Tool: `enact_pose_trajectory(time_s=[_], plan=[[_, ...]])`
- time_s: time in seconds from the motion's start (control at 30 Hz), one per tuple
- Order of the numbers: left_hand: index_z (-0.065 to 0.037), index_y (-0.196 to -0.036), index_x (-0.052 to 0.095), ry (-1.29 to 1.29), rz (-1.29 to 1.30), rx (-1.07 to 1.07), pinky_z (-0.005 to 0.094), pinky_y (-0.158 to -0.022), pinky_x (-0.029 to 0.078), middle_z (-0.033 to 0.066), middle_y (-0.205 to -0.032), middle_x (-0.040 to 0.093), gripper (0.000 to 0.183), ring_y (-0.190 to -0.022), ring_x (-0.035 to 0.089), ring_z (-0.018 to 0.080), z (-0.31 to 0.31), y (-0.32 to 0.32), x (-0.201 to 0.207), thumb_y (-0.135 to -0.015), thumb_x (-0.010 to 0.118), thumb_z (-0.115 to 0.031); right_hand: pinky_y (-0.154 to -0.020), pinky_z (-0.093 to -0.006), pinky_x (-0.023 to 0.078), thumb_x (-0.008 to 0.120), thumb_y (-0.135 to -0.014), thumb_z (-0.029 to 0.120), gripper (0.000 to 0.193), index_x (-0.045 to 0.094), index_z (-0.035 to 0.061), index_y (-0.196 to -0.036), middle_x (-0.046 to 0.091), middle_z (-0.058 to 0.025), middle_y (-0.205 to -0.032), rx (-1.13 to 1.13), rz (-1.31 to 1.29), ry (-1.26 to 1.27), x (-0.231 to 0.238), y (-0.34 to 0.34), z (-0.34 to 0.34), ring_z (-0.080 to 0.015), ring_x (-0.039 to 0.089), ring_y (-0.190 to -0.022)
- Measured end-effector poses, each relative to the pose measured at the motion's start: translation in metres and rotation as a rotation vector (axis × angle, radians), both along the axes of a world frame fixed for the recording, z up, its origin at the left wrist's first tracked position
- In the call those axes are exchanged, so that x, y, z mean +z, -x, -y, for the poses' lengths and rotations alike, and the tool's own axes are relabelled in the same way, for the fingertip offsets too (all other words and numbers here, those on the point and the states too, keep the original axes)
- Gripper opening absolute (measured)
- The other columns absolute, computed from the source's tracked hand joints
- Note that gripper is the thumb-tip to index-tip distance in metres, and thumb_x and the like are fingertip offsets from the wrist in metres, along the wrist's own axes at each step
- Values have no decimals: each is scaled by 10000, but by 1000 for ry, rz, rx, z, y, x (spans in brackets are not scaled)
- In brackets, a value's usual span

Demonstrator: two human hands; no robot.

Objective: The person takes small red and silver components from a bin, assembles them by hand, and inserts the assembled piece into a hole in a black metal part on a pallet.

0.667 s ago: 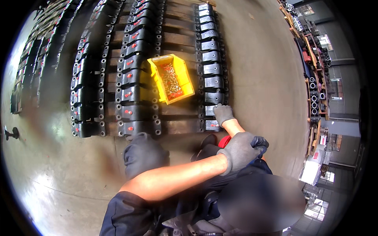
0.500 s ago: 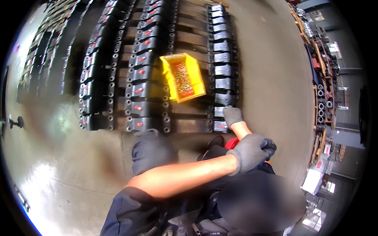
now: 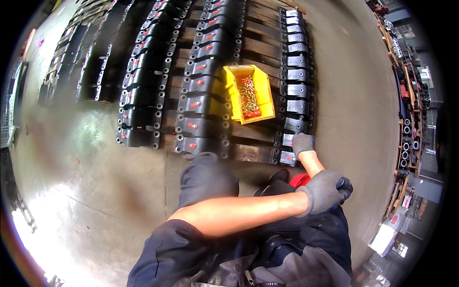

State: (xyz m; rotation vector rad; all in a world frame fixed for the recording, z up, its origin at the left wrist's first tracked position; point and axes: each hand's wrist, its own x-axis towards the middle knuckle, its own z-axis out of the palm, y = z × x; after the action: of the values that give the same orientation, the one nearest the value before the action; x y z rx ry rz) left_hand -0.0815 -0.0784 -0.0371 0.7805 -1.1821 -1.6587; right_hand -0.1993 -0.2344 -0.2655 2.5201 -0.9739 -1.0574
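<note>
My right hand (image 3: 303,144), in a grey glove, is at the near end of the right row of black metal parts (image 3: 296,106). Its fingers are curled down against the second part from the end; what they pinch is hidden. A small red piece (image 3: 289,158) sits on the nearest part. My left hand (image 3: 327,192), also gloved, is closed in a fist across my right forearm, and its contents cannot be seen. Ahead of both hands, a yellow bin (image 3: 266,86) holds many small brass-coloured and red pieces (image 3: 249,98).
More rows of black metal parts (image 3: 201,85) with red pieces on them lie to the left on wooden pallets (image 3: 256,153). My bent knee (image 3: 208,177) is close to the row ends. Concrete floor (image 3: 349,95) runs along the right, toward stacked goods (image 3: 406,134).
The whole scene has shifted rightward in view as my head turned. My right hand stays at the second part, its fingers drawn slightly nearer its edge. My left hand remains closed.
</note>
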Motion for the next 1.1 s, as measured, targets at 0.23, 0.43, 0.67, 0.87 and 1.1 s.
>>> enact_pose_trajectory(time_s=[0.23,0.43,0.67,0.87,1.1], plan=[[-18,-957,682,17,-123,-20,310,-720,526,100,-797,699,177,-743,668,183,6,18,-17,-937,590,-167,-750,-440,575,548,-890,176,251,792,121,-914,755,-143,-956,25,-45,-51,-6,5,7,-304,741,-902],[-30,-937,669,105,-137,19,317,-717,526,105,-802,696,169,-734,665,205,6,20,-22,-944,599,-184,-752,-457,578,579,-918,248,246,777,106,-952,751,-156,-954,-100,-16,-34,-1,1,4,-317,739,-906],[-18,-889,636,70,-145,-40,318,-708,512,106,-792,680,141,-697,588,168,14,29,-29,-904,668,-154,-778,-472,553,714,-855,299,303,653,158,-1116,672,-125,-1023,-201,187,71,0,5,-10,-333,711,-909],[-8,-940,665,-4,-126,-74,314,-724,514,97,-807,686,149,-726,607,182,13,24,-22,-907,651,-152,-786,-479,544,647,-876,239,180,689,153,-1028,670,-105,-1016,-111,196,71,-6,12,-9,-323,710,-905],[-14,-992,644,56,-100,-91,303,-765,521,78,-885,699,183,-804,629,160,14,30,-36,-951,627,-191,-771,-464,556,557,-925,171,197,687,116,-1062,685,-122,-1013,8,132,28,1,10,-11,-333,718,-898]])
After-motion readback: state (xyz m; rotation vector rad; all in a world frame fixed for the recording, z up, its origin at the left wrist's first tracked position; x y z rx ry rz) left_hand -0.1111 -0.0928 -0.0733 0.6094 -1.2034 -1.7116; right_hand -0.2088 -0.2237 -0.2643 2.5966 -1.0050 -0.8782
